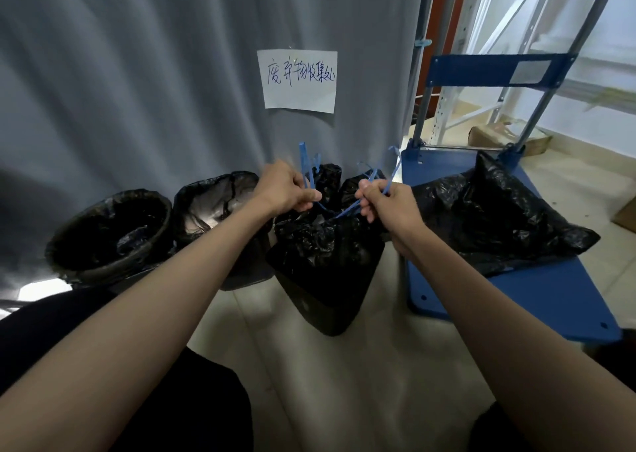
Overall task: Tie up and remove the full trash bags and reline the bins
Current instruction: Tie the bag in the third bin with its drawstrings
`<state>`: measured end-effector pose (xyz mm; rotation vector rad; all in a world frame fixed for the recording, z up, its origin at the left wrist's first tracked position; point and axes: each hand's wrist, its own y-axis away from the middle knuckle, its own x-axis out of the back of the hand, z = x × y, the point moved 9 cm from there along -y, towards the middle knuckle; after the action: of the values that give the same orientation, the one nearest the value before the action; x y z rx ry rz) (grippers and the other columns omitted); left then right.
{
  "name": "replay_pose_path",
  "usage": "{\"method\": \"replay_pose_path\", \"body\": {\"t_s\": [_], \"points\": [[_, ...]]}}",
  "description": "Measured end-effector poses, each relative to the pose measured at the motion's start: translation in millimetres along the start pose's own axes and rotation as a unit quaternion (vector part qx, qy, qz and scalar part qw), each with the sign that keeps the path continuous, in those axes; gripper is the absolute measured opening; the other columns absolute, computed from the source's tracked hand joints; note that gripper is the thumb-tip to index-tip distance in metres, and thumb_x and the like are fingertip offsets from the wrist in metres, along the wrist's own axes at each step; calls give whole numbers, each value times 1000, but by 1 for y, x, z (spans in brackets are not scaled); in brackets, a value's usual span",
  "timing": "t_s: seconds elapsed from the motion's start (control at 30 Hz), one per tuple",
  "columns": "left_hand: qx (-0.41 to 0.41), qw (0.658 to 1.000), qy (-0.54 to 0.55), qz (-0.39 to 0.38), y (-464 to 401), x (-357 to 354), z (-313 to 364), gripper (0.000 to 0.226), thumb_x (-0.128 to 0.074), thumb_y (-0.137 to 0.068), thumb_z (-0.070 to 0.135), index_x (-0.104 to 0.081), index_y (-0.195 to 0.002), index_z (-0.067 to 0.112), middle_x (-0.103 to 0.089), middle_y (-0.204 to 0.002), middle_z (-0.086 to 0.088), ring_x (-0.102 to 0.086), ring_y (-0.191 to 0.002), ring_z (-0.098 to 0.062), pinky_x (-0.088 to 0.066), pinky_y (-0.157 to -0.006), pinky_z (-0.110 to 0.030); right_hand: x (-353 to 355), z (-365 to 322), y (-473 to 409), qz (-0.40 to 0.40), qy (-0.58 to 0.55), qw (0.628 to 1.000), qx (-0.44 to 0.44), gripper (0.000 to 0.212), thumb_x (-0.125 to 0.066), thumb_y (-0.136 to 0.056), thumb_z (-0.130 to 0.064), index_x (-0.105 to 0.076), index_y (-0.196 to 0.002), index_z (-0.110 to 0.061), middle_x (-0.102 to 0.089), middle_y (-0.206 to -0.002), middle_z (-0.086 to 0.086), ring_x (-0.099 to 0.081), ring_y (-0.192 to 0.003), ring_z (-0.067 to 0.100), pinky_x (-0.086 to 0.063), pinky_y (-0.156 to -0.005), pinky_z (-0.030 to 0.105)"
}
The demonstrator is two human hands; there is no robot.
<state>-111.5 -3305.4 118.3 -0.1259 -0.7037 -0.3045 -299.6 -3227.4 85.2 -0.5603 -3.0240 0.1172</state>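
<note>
- Three bins are set in a row on the floor before a curtain [137, 73]: the left bin [110, 234], the middle bin [220, 210], and the near bin [327, 286] to the right and closest.
- A paper sign [298, 80] is fixed on the curtain, above the bins.
- A cart [537, 289] is placed right of the near bin, with a tied bag [499, 217] laid on its deck.
- A shelf frame [481, 55] is seen behind the cart.
</note>
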Motion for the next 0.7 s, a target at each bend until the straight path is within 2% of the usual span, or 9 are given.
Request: {"method": "replay_pose_path", "body": {"t_s": [0.13, 0.27, 0.33, 0.4, 0.5, 0.63, 0.7], "points": [[-5, 1000, -22, 7, 0, -2, -1, 22, -83, -75, 16, -74, -79, -4, -69, -61, -6, -61, -44, -4, -53, -54, -14, -24, 9, -5, -23, -50, 998, -40, 11, -62, -94, -6, -68, -85, -2, -62, -71, 7, -57, -54, 9, -50, -53, 19], [-16, 997, -62, 38, -5, 9, -1, 19, -83, -74, 25, -72, -62, 15, -67, -56, 2, -58, -46, -2, -44, -47, -12, -36, 11, -13, -24, -95, 994, -53, 8, -64, -91, 0, -69, -96, 2, -65, -75, 7, -61, -64, 13, -53, -61, 18], [-16, 995, -83, 51, -6, 15, -3, 18, -84, -72, 28, -72, -62, 17, -69, -59, 0, -65, -56, -10, -50, -53, -21, -39, 10, -17, -28, -105, 993, -47, 12, -62, -90, 4, -69, -99, 1, -65, -76, 9, -62, -65, 12, -53, -62, 16], [-17, 995, -82, 46, -5, 17, -4, 14, -83, -72, 27, -76, -72, 15, -73, -68, -5, -71, -70, -18, -57, -67, -33, -40, 12, -21, -29, -113, 992, -50, 14, -62, -89, 5, -68, -101, 1, -66, -76, 10, -64, -66, 12, -53, -64, 15], [-39, 996, -73, 18, -3, 15, 0, 11, -81, -74, 24, -78, -77, 15, -74, -72, -4, -72, -76, -19, -58, -74, -42, -39, 17, -26, -24, -120, 991, -59, 9, -64, -89, 2, -70, -96, -1, -68, -75, 9, -67, -65, 11, -53, -64, 14], [-60, 994, -88, -19, -2, 9, 10, 10, -81, -76, 24, -77, -80, 15, -75, -78, -1, -72, -77, -18, -58, -77, -42, -36, 19, -31, -15, -88, 995, -46, 10, -66, -91, -9, -75, -93, -5, -69, -75, 8, -56, -63, 10, -49, -61, 16], [-68, 992, -100, -20, -3, 8, 14, 9, -80, -75, 24, -77, -79, 15, -75, -78, -2, -71, -77, -17, -58, -75, -42, -35, 23, -33, -15, -70, 996, -52, 12, -66, -92, -13, -77, -93, -8, -74, -89, 11, -62, -79, 13, -52, -74, 24]]}}
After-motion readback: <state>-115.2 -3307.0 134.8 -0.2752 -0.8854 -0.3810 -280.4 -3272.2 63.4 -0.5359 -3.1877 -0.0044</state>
